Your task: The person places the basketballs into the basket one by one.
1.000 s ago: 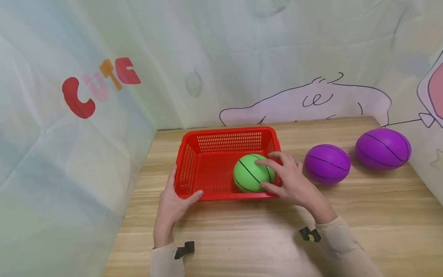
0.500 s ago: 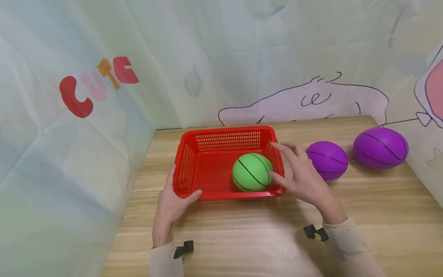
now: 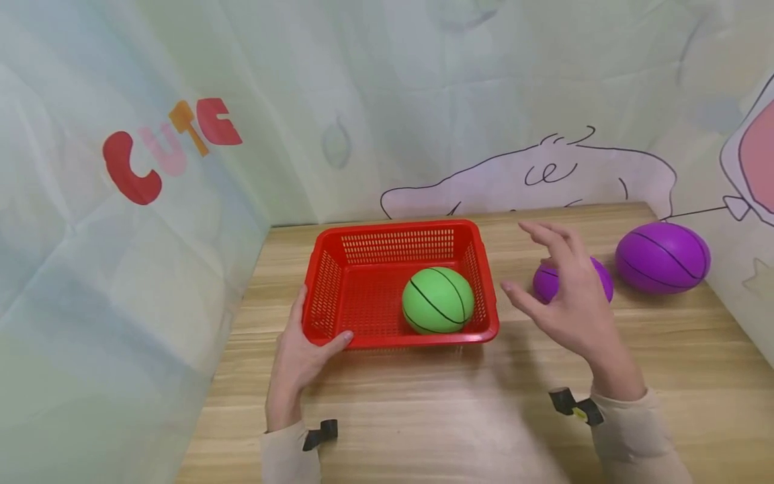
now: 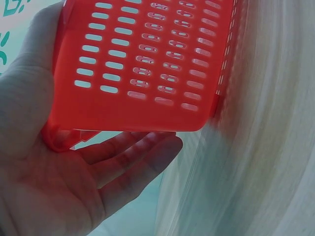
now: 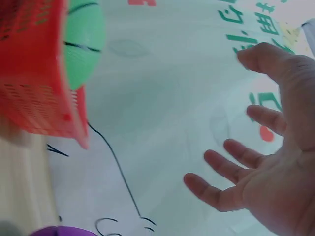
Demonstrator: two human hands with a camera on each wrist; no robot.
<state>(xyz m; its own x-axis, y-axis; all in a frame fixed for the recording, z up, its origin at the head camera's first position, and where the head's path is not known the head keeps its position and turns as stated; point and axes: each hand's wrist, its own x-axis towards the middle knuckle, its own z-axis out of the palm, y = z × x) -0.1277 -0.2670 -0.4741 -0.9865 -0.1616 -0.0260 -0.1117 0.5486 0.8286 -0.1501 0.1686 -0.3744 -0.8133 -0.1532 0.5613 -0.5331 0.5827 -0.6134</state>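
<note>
**Left hand on red basket, right hand free near the purple balls**

Red basket (image 3: 371, 299) sits on the surface (image 3: 435, 410), opening up, long axis running left-right. Green ball (image 3: 438, 300) is inside, at the right end near the front corner; black seams slant down to the right. Left hand (image 3: 296, 359) grips the basket's left front corner, thumb over the rim, fingers along the outer end wall. Right hand (image 3: 576, 306) is spread wide, holding nothing.

Basket: glossy plastic, slotted walls, mesh floor. Ball: bright, matte green.

Right hand covers the middle of the smaller purple ball (image 3: 545, 282); larger purple ball (image 3: 663, 258) is in full view beside it. Both wrist views crop the basket.
</note>
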